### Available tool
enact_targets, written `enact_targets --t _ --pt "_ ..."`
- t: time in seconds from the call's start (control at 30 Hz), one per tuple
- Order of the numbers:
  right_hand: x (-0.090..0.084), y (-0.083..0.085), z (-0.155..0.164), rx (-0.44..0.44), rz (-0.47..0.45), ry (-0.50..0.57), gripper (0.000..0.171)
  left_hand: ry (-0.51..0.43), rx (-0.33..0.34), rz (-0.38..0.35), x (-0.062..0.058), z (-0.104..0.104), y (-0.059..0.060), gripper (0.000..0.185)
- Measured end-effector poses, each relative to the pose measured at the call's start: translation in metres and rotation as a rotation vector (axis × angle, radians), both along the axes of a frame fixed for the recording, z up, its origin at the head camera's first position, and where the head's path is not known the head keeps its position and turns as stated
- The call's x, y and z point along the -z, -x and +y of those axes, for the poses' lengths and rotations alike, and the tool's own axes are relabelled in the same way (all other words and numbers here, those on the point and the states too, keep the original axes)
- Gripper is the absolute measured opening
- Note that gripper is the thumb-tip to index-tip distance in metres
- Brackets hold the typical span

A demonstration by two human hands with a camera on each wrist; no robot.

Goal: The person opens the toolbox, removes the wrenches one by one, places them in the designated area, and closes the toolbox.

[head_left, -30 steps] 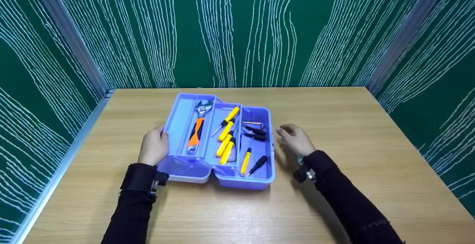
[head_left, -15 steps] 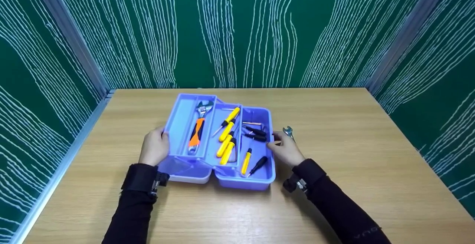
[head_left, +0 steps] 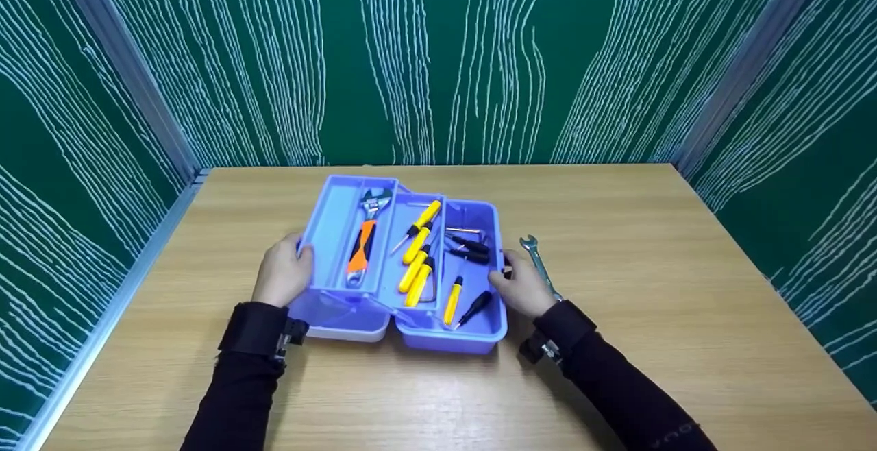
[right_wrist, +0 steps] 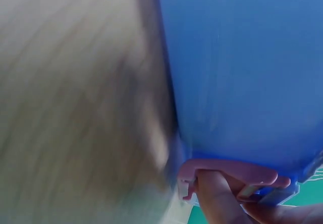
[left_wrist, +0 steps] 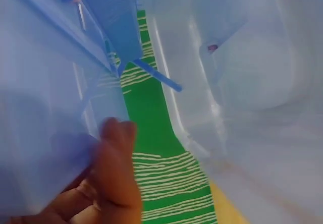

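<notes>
1. An open blue plastic toolbox (head_left: 473, 331) with fold-out trays sits near the middle of a light wooden table (head_left: 685, 314), in front of green walls streaked with white lines.
2. The left hand (head_left: 282, 274) grips the left edge of the raised left tray (head_left: 330, 225); in the left wrist view a thumb (left_wrist: 118, 168) presses against the translucent blue plastic, fingers curled behind it.
3. The right hand (head_left: 522, 288) is against the toolbox's right wall, fingers curled at its rim. The right wrist view shows fingertips (right_wrist: 217, 196) pinching a pale clasp (right_wrist: 227, 176) on the blue side.
4. An adjustable wrench with an orange and black handle (head_left: 364, 242) lies lengthwise in the left tray.
5. Yellow-handled screwdrivers (head_left: 418, 252) lie in the middle tray, one more yellow-handled screwdriver (head_left: 452, 298) and a black-handled screwdriver (head_left: 476, 305) in the near right compartment.
6. Small dark bits (head_left: 469, 245) rest at the far end of the right compartment.
7. A silver open-ended spanner (head_left: 538, 264) lies on the table just to the right of the toolbox, beside the right hand.
</notes>
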State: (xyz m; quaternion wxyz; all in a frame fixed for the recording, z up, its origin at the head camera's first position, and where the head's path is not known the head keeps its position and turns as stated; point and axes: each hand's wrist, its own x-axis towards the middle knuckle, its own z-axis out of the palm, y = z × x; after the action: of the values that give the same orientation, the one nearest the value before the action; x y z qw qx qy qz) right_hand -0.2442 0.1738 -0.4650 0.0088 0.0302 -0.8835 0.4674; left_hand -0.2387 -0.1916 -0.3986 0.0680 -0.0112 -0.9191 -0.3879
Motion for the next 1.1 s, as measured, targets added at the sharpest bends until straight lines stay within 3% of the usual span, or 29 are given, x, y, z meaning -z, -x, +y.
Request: enact_targets --t 0.23,0.43,0.67,0.9,1.0,1.1 --pt "0.0 0.0 0.001 0.001 0.007 -0.014 0.051 0.053 -0.012 0.056 -0.03 0.018 -0.005 0.055" --pt "-0.002 0.0 0.003 -0.008 -0.013 -0.022 0.051 0.082 0.074 0.081 -0.059 0.049 -0.002 0.062" --pt "-0.001 0.0 0.003 -0.02 -0.003 -0.018 0.052 0.222 0.193 -0.078 -0.074 0.078 0.014 0.067" --pt "0.0 0.0 0.002 -0.031 0.012 -0.018 0.049 0.428 0.248 -0.312 -0.075 0.094 0.029 0.045" --pt "0.0 -0.001 0.002 -0.035 -0.003 -0.016 0.051 0.512 0.257 -0.368 -0.073 0.097 0.033 0.035" --pt "0.0 -0.001 0.003 -0.031 -0.006 -0.023 0.051 0.566 0.264 -0.358 -0.071 0.099 0.034 0.025"
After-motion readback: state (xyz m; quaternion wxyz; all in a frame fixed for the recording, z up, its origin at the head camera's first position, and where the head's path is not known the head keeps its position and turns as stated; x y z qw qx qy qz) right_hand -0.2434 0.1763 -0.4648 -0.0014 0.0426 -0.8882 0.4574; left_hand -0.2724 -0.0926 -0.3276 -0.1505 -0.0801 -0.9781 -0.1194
